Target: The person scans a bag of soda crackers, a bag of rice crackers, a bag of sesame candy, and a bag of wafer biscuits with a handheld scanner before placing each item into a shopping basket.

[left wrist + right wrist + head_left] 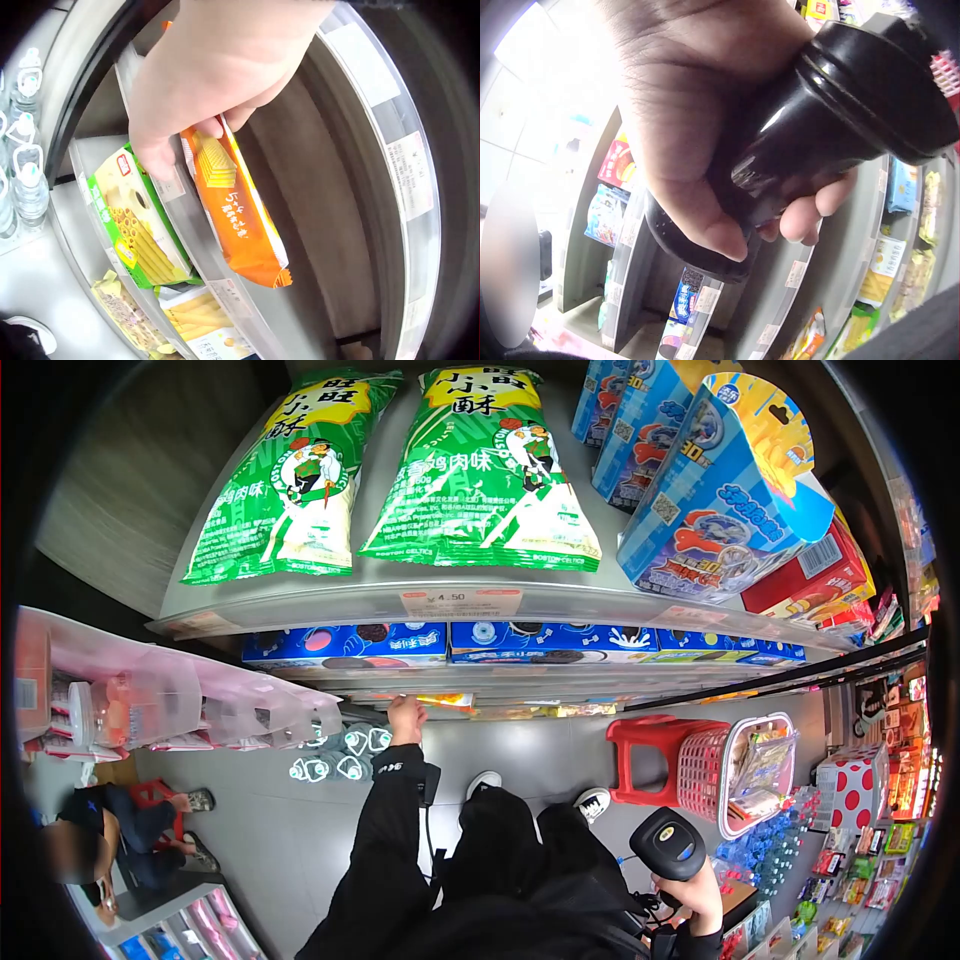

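My left hand (217,75) reaches onto a shelf and grips the upper end of an orange biscuit packet (244,225), its thumb beside the shelf's front edge. The packet shows stacked yellow wafers on its front; its upper end is hidden under my fingers. From the head view, the left hand (406,720) is low at the shelf front, by the orange pack (450,699). My right hand (700,892) is wrapped round the handle of a black barcode scanner (668,844), held away from the shelf. Up close, the scanner (780,142) fills the right palm.
Green snack bags (490,480) and blue boxes (700,500) stand on the top shelf, with blue cookie boxes (545,643) below. A red stool (645,760) and pink basket (702,770) are at right. Bottles (340,755) stand at left; a seated person (140,830) is beyond.
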Tool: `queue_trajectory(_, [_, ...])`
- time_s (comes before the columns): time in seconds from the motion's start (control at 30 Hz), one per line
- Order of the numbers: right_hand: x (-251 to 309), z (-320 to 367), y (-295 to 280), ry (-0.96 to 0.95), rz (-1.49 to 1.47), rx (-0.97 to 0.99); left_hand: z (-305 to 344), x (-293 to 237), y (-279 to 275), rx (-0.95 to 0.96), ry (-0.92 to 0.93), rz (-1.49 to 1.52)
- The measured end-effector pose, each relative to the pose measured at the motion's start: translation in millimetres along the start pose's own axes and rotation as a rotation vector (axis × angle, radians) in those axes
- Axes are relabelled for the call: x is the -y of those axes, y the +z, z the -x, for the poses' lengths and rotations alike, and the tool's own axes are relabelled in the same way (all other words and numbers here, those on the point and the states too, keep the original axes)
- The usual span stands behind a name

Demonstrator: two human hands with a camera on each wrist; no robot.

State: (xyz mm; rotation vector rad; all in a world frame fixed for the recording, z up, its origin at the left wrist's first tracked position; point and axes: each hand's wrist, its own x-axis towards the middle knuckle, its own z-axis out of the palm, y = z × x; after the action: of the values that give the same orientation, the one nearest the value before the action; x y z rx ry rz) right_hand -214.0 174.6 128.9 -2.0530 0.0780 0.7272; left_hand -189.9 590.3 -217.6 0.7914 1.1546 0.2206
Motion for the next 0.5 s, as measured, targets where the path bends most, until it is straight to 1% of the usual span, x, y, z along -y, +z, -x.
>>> queue_trajectory(0.1, [1, -3, 1, -0.024, 0.042, 0.038, 10, -4, -3, 0.031, -0.019, 0.078])
queue_trajectory(0.13, [1, -3, 1, 0.004, 0.040, 0.062, 17, -7, -2, 0.029, -0.016, 0.076])
queue_trajectory(0.2, [5, -2, 0, -0.022, 0.063, 0.073, 30, -14, 1, -0.029, -0.106, 0.135])
queue_trajectory(0.23, [6, -2, -1, -0.044, 0.090, 0.083, 32, -14, -1, -0.027, -0.102, 0.134])
queue_trajectory(0.3, [7, -2, -1, -0.065, 0.061, 0.066, 31, -10, -8, 0.042, -0.077, 0.271])
queue_trajectory(0.33, [8, -2, -2, -0.084, 0.034, 0.051, 24, -6, -15, 0.032, -0.108, 0.272])
queue_trajectory(0.37, [10, -2, -3, -0.088, 0.029, 0.053, 23, -5, -19, 0.032, -0.101, 0.269])
queue_trajectory(0.47, [13, -1, -7, -0.101, 0.044, 0.062, 26, -6, -31, 0.172, -0.165, 0.344])
queue_trajectory(0.5, [13, -1, -8, -0.105, 0.037, 0.060, 30, -7, -33, 0.173, -0.164, 0.336])
